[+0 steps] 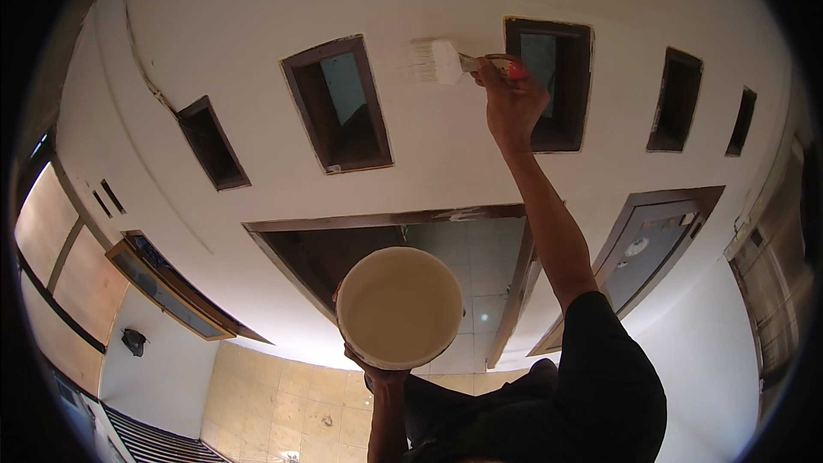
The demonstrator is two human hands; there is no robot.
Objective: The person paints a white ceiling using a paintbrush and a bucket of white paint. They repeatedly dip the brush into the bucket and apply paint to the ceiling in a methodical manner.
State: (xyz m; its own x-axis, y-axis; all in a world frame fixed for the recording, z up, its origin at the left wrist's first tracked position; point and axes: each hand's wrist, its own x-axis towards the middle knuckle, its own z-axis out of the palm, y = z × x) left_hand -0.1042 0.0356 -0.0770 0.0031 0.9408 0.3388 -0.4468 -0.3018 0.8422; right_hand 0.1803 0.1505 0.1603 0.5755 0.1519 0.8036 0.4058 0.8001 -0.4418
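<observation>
Right hand (516,111): fingers closed round the red-marked handle of a wide flat brush (443,63). Brush is up on the pale wall (446,137), between two framed openings, bristles pointing left and apparently against the surface. Left hand (379,369): fingers gripping a round bucket (399,259) from below and the side, mouth up, well below the brush; finger detail mostly hidden.

Step looks like brushing a pale coat onto the wall. To do it well: load only the bristle ends, wipe excess on the rim, lay even overlapping strokes, ease off near the dark brown frames (586,77) so edges stay clean. Bucket should stay level and under the brush to catch drips; light wrist pressure, arm not overstretched.

Materials: bristles whitish, coated, squared off in a broad block; wall matte, faintly streaked by the brush. Bucket cylindrical, cream inside, probably plastic; contents pale and smooth-looking, level hard to judge. Frames look like wood, rectangular, with rough pale edging. Tiled floor (257,386) yellowish, squared.
</observation>
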